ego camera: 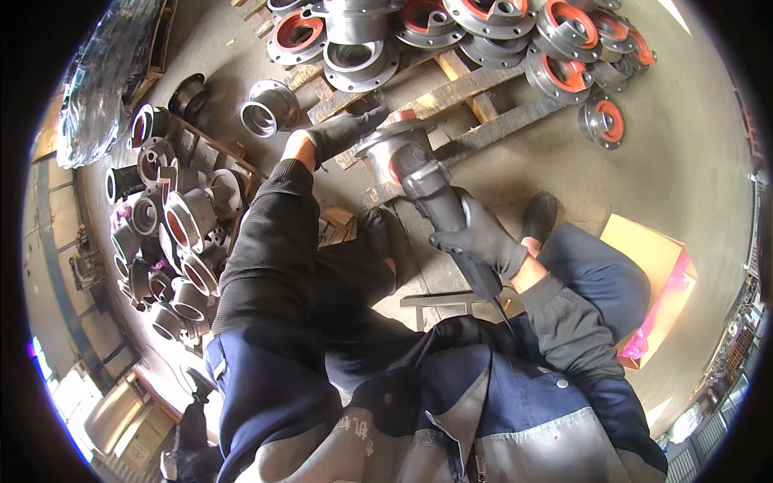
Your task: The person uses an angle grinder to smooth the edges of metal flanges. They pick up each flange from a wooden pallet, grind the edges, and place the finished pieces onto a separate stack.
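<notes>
My right hand (483, 232), in a dark glove, grips the body of a black angle grinder (438, 193), whose cord runs down towards my lap. The grinder's head lies over a grey flanged metal housing (386, 151) with some red-orange on it, partly hidden by the tool. My left hand (350, 133), gloved too, is stretched out at the left edge of this housing, fingers extended. Whether the left fingers touch the flange cannot be told. Both stand before the near edge of a wooden pallet (495, 133).
Flanged castings (356, 60) with orange-painted insides crowd the pallet. A single casting (272, 108) stands on the floor at left, beside a pile of rough castings (187, 223). A cardboard box (658, 271) with pink plastic is by my right knee. Plastic-wrapped goods (96, 90) are at far left.
</notes>
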Tool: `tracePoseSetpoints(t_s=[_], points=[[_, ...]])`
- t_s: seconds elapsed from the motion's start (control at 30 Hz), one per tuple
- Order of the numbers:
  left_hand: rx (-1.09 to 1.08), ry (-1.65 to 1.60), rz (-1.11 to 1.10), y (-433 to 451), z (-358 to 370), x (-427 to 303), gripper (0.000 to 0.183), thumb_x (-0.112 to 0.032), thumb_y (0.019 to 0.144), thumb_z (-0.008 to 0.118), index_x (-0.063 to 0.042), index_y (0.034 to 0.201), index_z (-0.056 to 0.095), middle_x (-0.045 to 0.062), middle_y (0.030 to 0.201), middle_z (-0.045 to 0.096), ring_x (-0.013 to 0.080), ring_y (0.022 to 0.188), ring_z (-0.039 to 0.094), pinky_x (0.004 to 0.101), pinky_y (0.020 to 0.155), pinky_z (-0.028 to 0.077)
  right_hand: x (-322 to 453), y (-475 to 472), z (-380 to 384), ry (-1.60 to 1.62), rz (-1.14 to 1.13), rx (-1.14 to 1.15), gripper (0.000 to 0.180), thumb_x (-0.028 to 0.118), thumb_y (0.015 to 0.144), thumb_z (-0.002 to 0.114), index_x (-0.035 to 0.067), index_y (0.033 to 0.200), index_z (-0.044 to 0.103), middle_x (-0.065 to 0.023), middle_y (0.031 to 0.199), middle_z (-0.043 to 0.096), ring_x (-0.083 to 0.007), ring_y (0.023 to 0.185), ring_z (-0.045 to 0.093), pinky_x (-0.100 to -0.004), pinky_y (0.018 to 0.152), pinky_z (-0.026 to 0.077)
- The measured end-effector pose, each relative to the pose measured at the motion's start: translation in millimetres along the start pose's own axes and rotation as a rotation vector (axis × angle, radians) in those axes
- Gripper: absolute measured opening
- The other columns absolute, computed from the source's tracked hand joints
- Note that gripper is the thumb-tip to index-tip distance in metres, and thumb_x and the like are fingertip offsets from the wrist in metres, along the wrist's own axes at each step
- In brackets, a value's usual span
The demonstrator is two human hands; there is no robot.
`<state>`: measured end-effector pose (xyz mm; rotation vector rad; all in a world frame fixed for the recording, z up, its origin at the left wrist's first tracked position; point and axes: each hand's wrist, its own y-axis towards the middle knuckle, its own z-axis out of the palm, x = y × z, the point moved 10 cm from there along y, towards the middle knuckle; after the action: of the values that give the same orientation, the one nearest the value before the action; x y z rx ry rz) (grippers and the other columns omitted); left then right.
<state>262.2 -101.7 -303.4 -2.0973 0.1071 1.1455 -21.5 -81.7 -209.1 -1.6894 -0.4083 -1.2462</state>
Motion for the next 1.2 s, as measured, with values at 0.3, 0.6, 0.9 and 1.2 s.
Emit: tracePoseSetpoints(t_s=[0.3,0.6,0.9,1.2], points=[[0.052,-0.018,0.044,5.9,-0.4,6.9,0.060,-0.036,0.111,0.027,0.000,0.160,0.024,0.015,0.164,0.031,0.0326,0.148,0.038,0.0486,0.127,0.028,-27.7,-18.4,-21.1,0.656,0.245,-0.002,0.041,0.009,0.087,0.078,0.001,0.121,0.056,-0.0078,0.089,0.065,-0.0177,0.071,0.070,-0.0333,0.064,0.062],[0.113,-0.053,0.076,7.4,1.5,18.0,0.061,-0.031,0.112,0.026,0.000,0.163,0.018,0.017,0.168,0.027,0.0354,0.151,0.035,0.0509,0.129,0.027,-19.5,-26.2,-7.1,0.570,0.141,0.055,0.051,0.011,0.084,0.081,0.001,0.127,0.056,-0.0073,0.096,0.065,-0.0164,0.075,0.068,-0.0317,0.069,0.060],[0.101,0.066,0.136,15.6,-6.8,41.9,0.059,-0.030,0.112,0.026,0.000,0.163,0.020,0.018,0.168,0.027,0.0363,0.152,0.034,0.0520,0.128,0.027,-12.1,-15.3,1.5,0.287,0.056,0.053,0.051,0.010,0.081,0.082,0.001,0.125,0.058,-0.0072,0.108,0.065,-0.0160,0.098,0.066,-0.0309,0.081,0.057],[-0.106,-0.126,0.061,-2.4,-8.9,-8.5,0.055,-0.037,0.113,0.039,-0.001,0.153,0.045,0.009,0.143,0.061,0.0201,0.130,0.054,0.0337,0.117,0.036,-16.0,-10.1,-1.0,0.230,0.033,0.062,0.064,0.015,0.078,0.085,0.000,0.133,0.056,-0.0073,0.118,0.065,-0.0168,0.106,0.063,-0.0336,0.095,0.053]])
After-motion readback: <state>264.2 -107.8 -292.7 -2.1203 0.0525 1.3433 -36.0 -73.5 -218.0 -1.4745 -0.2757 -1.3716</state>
